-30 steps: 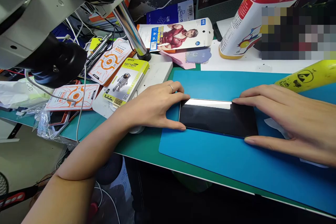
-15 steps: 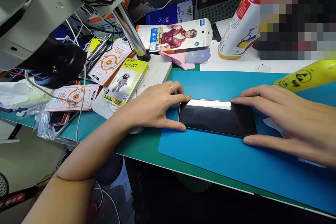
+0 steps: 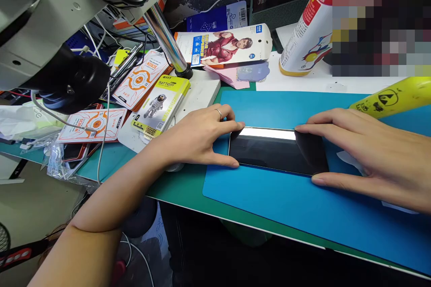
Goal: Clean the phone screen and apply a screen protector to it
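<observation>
Phone [image 3: 276,152]: a dark, glossy slab lying lengthwise and screen up between the fingers of both hands, with a bright strip of reflected light along its far side.
Left hand [image 3: 210,136]: gripping the phone's left end, thumb at the near corner and forefinger at the far corner; the other fingers curl in behind, one wearing a ring [image 3: 220,113].
Right hand [image 3: 370,152]: gripping the phone towards its right end, thumb on the near long edge, fingertips on the far long edge.
Blue mat [image 3: 266,206]: under the phone and the fingertips, spread over a green table surface [image 3: 182,190] that shows below the left thumb.
White scrap [image 3: 352,161]: in the gap between the right thumb and forefinger, partly covered by the hand.
Yellow tube [image 3: 392,97]: just beyond the right fingers, slanting off to the right and printed with a black symbol.
Canister [image 3: 306,36]: white and red, beyond the right fingertips, part of it blurred by blocks.
Battery box [image 3: 160,105]: yellow and white, to the left of the left fingers.
Microscope [image 3: 79,20]: large, well to the left of the left fingers; its metal post [image 3: 168,40] rises beyond them.
Printed packet [image 3: 225,46]: beyond the left fingertips, behind the mat.
</observation>
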`<action>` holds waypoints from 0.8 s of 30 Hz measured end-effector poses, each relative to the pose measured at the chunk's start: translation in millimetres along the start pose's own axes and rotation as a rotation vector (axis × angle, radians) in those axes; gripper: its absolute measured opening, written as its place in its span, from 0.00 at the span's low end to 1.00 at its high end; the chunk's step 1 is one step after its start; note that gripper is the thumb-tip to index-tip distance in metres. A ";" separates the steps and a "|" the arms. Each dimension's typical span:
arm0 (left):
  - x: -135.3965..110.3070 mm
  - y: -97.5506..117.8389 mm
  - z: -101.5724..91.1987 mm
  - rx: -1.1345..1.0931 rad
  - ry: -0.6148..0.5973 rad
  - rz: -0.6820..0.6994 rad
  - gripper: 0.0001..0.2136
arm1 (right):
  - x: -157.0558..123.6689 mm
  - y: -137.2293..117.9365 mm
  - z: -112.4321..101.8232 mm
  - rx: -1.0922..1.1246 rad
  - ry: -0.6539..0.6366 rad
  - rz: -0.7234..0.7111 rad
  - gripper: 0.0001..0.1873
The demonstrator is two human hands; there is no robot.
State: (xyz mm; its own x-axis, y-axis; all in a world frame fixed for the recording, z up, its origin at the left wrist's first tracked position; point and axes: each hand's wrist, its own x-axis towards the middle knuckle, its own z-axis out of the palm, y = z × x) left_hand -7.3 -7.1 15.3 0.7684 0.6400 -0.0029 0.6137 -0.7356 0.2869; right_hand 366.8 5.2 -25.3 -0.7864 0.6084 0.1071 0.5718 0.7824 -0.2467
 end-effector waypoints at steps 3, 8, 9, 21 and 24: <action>-0.3 0.2 0.4 0.003 0.001 -0.001 0.32 | 0.0 0.7 0.5 0.004 0.003 0.004 0.37; -0.9 -0.9 1.0 0.008 0.008 0.007 0.32 | -0.9 2.0 0.3 0.009 0.001 0.007 0.38; -0.9 -1.1 1.2 0.009 0.011 0.008 0.32 | -0.6 2.0 0.0 0.004 0.004 0.003 0.38; -0.9 1.6 -0.2 0.032 0.007 0.002 0.33 | 1.8 -5.0 -3.5 0.019 0.041 0.032 0.40; -0.4 0.9 -0.3 0.037 0.015 -0.001 0.35 | 0.1 -3.7 -2.8 0.013 0.037 0.040 0.43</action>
State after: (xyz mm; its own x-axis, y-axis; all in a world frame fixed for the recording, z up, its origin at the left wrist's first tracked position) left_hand -7.1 -7.9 15.8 0.7654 0.6435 0.0109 0.6208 -0.7426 0.2513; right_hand 365.2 2.8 -21.7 -0.7532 0.6443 0.1327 0.5996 0.7554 -0.2643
